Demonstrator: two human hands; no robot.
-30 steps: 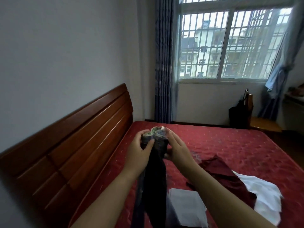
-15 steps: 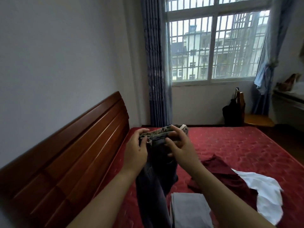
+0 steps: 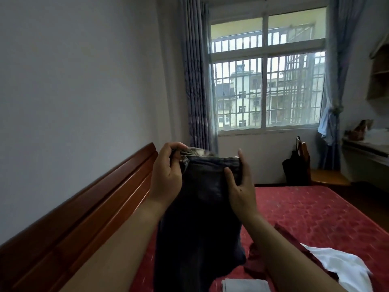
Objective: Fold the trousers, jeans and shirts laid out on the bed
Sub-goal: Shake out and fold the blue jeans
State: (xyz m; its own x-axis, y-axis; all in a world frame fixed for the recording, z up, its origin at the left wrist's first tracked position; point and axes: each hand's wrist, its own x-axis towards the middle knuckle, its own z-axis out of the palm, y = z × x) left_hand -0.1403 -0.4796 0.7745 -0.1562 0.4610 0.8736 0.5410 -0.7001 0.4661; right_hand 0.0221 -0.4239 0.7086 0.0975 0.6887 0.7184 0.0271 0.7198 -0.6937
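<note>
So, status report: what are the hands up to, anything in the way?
Left hand and right hand grip the waistband. Jeans held up, legs hanging over the bed. Nothing blocking; white garment lies off right.

1. Jeans (image 3: 202,207) are held above the bed (image 3: 315,207), between left hand (image 3: 167,178) and right hand (image 3: 240,186).
2. Headboard (image 3: 84,218) is set left of jeans; window (image 3: 267,85) behind.
3. Loose garments (image 3: 341,266) are spread on bed, right of jeans.

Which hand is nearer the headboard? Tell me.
Left. Left hand grips the jeans beside the headboard; right hand holds them farther out, over the bed.
</note>
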